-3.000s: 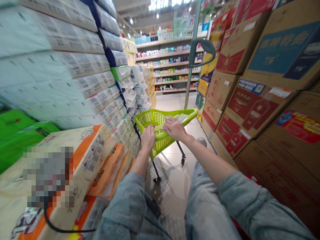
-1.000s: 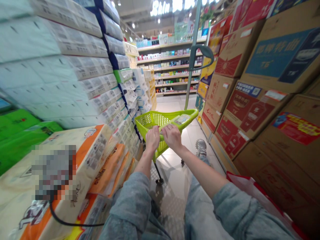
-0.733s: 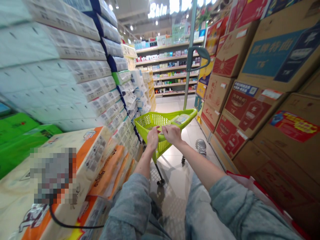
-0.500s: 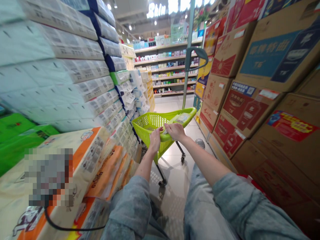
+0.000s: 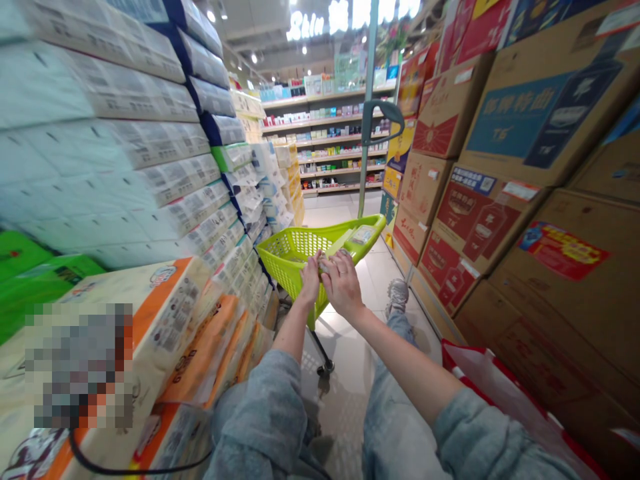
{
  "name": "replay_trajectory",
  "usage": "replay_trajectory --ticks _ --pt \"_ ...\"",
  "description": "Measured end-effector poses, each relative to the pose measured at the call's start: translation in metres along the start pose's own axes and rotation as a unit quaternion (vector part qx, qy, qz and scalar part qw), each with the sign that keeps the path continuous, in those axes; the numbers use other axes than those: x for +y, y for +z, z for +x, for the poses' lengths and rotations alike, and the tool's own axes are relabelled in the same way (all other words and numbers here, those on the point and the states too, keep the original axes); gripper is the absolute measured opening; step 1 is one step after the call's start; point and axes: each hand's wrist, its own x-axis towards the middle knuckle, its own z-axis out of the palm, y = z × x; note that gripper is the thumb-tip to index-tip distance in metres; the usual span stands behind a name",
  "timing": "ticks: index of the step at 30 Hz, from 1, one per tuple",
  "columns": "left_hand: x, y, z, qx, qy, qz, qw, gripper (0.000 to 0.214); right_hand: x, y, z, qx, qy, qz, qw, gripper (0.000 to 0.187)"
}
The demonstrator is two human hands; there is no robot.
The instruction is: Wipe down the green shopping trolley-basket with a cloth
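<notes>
A narrow shop aisle is hemming in the green cart [image 5: 284,275]

Tissue packs [image 5: 115,140] are rising along the left, printed cartons [image 5: 493,213] are lining the right, and shelves [image 5: 330,137] of small goods are closing off the far end. The cart is standing on the pale tiled floor [image 5: 374,283], directly ahead of the person's legs. A pole [image 5: 365,175] is standing upright just beyond it; whether the two are joined, I cannot tell.

The left hand [image 5: 310,280] and right hand [image 5: 343,287] are resting side by side at the cart's near end, just beside the label panel [image 5: 362,235]. The fingers of both are bending close together, the two sets almost meeting. Whether they are clamping on the bar or only lying against it, I cannot tell.

The basket is looking like stiff, light moulded plastic, probably smooth and not fragile. With a caster [image 5: 327,368] under its leg, it is likely rolling and swivelling easily, so the near bar is offering the best hold, hands spaced wider for steering.
</notes>
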Motion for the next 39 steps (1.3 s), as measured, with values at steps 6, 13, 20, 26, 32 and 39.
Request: replay_trajectory --ticks 6,13,20,26,32,39 --pt "-0.003 0.003 0.003 -0.02 0.011 -0.044 0.999 0.061 0.01 -0.007 0.028 -0.099 0.02 -0.092 0.991 0.045" --pt "0.001 0.002 0.001 -0.048 0.026 -0.022 0.998 0.06 0.008 -0.015 0.056 -0.207 0.093 -0.12 0.967 0.062" --pt "-0.006 -0.006 0.001 -0.046 0.049 -0.009 0.998 0.063 0.024 -0.021 0.052 -0.214 0.073 -0.122 0.967 0.061" --pt "-0.008 -0.008 0.007 -0.104 0.072 0.055 0.99 0.064 0.049 -0.032 0.049 -0.206 0.068 -0.087 0.972 0.059" --pt "-0.009 0.007 0.01 -0.111 0.115 0.077 0.984 0.061 0.075 -0.039 0.045 -0.176 0.074 -0.055 0.98 0.058" --pt "-0.006 0.011 0.01 -0.116 0.11 0.083 0.984 0.06 0.058 -0.027 0.01 0.023 0.016 -0.071 0.997 0.044"
